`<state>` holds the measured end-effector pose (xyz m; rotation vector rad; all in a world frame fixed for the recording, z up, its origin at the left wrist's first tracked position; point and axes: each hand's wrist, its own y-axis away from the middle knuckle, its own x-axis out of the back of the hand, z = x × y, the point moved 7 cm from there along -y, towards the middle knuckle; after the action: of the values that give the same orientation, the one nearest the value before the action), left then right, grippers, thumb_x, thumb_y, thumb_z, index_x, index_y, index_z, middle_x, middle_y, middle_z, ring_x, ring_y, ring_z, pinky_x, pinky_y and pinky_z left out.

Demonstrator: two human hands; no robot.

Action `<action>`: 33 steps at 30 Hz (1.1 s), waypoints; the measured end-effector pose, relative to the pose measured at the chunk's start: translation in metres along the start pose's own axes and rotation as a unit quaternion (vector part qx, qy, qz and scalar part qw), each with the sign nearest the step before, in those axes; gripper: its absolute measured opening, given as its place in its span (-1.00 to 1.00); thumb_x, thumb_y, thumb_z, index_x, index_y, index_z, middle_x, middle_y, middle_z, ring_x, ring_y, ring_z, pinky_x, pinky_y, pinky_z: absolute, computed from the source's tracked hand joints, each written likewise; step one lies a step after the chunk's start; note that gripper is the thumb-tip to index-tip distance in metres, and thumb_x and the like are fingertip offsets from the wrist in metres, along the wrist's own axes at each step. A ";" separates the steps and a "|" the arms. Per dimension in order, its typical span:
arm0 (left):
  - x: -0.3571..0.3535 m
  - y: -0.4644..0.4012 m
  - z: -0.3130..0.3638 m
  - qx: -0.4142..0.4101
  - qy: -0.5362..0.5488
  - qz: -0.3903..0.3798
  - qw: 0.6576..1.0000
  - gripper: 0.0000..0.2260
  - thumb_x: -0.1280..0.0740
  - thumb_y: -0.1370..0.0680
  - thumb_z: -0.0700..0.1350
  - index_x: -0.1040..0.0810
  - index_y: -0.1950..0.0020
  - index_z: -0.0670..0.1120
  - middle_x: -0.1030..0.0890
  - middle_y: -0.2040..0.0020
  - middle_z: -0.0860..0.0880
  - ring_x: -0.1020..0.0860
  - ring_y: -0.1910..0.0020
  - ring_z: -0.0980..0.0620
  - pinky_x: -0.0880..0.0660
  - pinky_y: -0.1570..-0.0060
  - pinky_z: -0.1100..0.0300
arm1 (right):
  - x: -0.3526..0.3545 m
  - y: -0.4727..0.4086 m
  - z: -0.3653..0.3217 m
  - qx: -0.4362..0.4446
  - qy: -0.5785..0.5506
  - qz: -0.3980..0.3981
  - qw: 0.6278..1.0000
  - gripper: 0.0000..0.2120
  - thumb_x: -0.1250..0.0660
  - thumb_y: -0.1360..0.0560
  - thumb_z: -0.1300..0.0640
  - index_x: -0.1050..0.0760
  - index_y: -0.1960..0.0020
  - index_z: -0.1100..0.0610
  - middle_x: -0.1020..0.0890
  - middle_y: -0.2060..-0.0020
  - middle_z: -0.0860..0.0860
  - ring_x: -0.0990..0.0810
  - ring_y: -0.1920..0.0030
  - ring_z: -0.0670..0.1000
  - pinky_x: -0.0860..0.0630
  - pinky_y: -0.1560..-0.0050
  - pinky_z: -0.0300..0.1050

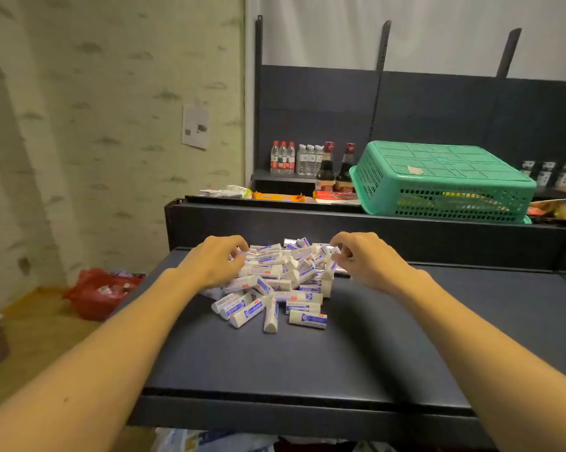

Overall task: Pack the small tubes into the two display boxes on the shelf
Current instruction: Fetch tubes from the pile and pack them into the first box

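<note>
Reaching over the dark shelf [307,363], you have both hands at the pile of small tubes [275,282] lying loose at its far middle. Your left hand [210,262] rests on the pile's left edge with fingers curled down onto the tubes. Your right hand [363,256] pinches a tube at the pile's right edge between thumb and fingertips. The tubes are white with blue labels and a small red mark; the writing is too small to read. A green basket [445,181] lies upside down behind.
</note>
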<state>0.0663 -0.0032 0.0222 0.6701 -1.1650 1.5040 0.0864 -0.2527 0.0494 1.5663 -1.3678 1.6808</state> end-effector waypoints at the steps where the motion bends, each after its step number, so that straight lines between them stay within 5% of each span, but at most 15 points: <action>1: -0.001 0.002 -0.001 -0.003 0.009 -0.001 1.000 -0.79 -0.25 -0.57 -0.06 -0.50 -0.19 0.04 -0.59 -0.07 -0.01 -0.54 0.07 0.08 -0.51 0.02 0.15 | -0.004 0.001 -0.004 -0.002 -0.004 -0.007 1.000 -0.73 -0.26 -0.56 0.03 -0.46 -0.24 0.02 -0.60 -0.06 0.04 -0.55 -0.02 0.08 -0.50 0.07 -0.05; 7: -0.002 0.024 0.001 -0.033 0.017 -0.013 0.999 -0.84 -0.33 -0.51 -0.08 -0.59 -0.07 -0.01 -0.58 -0.08 0.02 -0.53 -0.02 0.08 -0.53 -0.09 0.11 | -0.021 0.009 -0.046 0.065 -0.057 -0.012 0.996 -0.79 -0.30 -0.54 0.01 -0.54 -0.13 0.06 -0.62 -0.01 0.02 -0.56 0.07 0.02 -0.53 0.04 -0.05; 14: -0.005 0.040 -0.003 -0.039 -0.037 0.007 0.999 -0.75 -0.35 -0.49 0.10 -0.60 -0.10 0.04 -0.48 -0.26 0.07 -0.37 -0.25 0.09 -0.36 -0.23 0.12 | -0.034 0.007 -0.091 0.100 -0.093 -0.050 0.989 -0.62 -0.35 -0.49 -0.09 -0.48 -0.24 0.05 -0.59 -0.05 0.01 -0.52 0.03 -0.01 -0.54 0.00 -0.02; 22: -0.007 0.044 -0.004 -0.027 -0.083 0.025 0.996 -0.68 -0.31 -0.51 0.16 -0.58 -0.13 -0.01 -0.50 -0.21 0.03 -0.40 -0.18 0.06 -0.40 -0.12 0.15 | -0.048 -0.001 -0.113 0.118 -0.073 -0.072 0.988 -0.55 -0.40 -0.47 -0.05 -0.45 -0.30 0.05 -0.58 -0.13 0.06 -0.53 -0.10 0.06 -0.51 -0.09 0.04; 29: 0.006 0.040 -0.003 -0.067 -0.061 0.058 0.994 -0.76 -0.37 -0.49 0.04 -0.52 -0.08 -0.04 -0.54 -0.11 0.01 -0.44 -0.10 0.03 -0.40 -0.04 0.17 | -0.045 -0.010 -0.112 0.088 -0.085 -0.065 0.990 -0.79 -0.40 -0.44 0.05 -0.50 -0.03 0.09 -0.57 0.03 0.03 -0.52 0.08 0.03 -0.55 0.10 -0.04; 33: 0.015 0.036 -0.004 -0.080 -0.035 0.081 0.993 -0.77 -0.37 -0.51 -0.10 -0.44 -0.12 -0.02 -0.59 -0.05 -0.01 -0.51 0.02 0.06 -0.44 0.06 0.23 | -0.038 -0.010 -0.095 0.006 -0.166 -0.058 0.984 -0.73 -0.46 -0.35 0.04 -0.43 0.07 0.07 -0.54 0.16 -0.01 -0.49 0.16 -0.01 -0.49 0.19 -0.13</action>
<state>0.0285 0.0078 0.0223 0.5331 -1.4053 1.5106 0.0593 -0.1549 0.0317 1.9590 -1.3918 1.4059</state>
